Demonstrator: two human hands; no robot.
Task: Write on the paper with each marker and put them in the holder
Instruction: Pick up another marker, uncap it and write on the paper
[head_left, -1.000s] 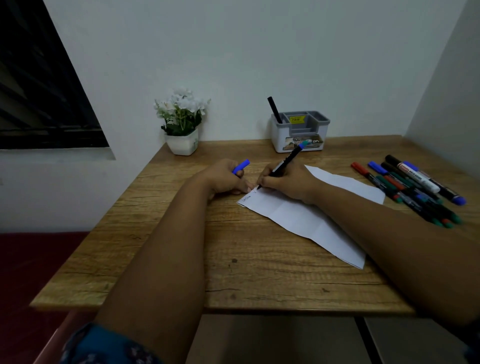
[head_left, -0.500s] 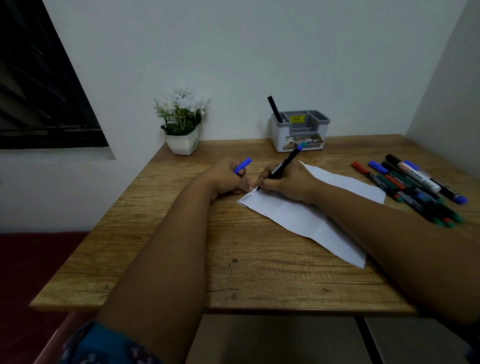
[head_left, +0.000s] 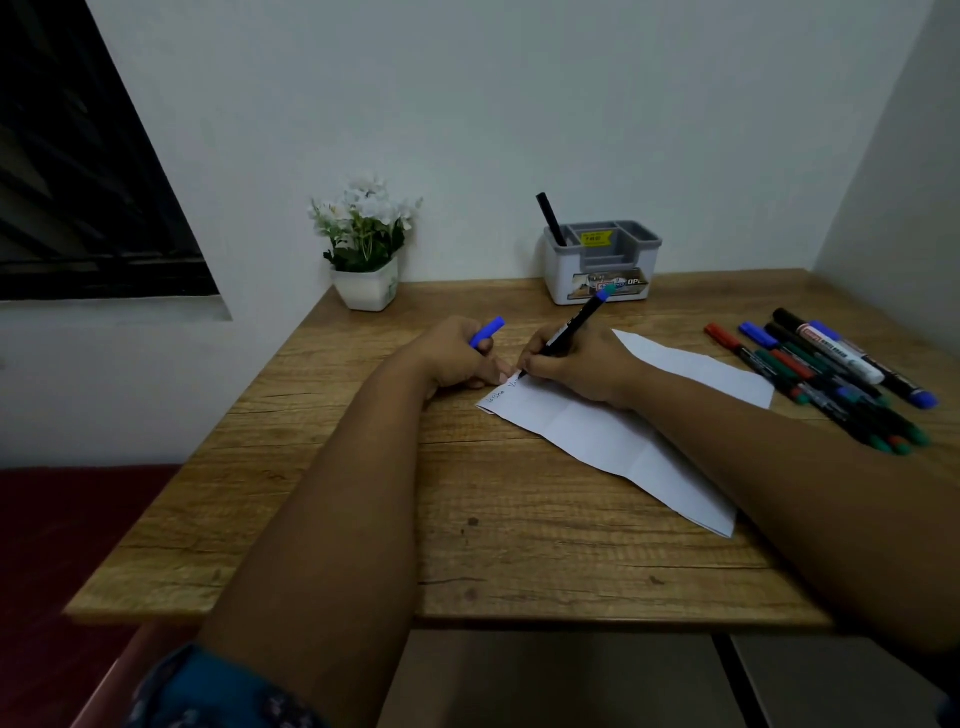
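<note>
So far one black marker (head_left: 550, 218) stands in the holder (head_left: 602, 262). Right hand (head_left: 576, 364) fingers grip a blue-capped marker (head_left: 569, 327), tip on the paper (head_left: 613, 431); left hand (head_left: 457, 358) pinches its cap (head_left: 487, 331). Many markers (head_left: 831, 374) wait on the tabletop (head_left: 467, 519).

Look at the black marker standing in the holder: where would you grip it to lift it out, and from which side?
Grip the black marker by its upper end, the only part clear of the holder. It leans up and left in the left compartment, so probably bring the fingers down from above-left and pull along that tilt.
</note>
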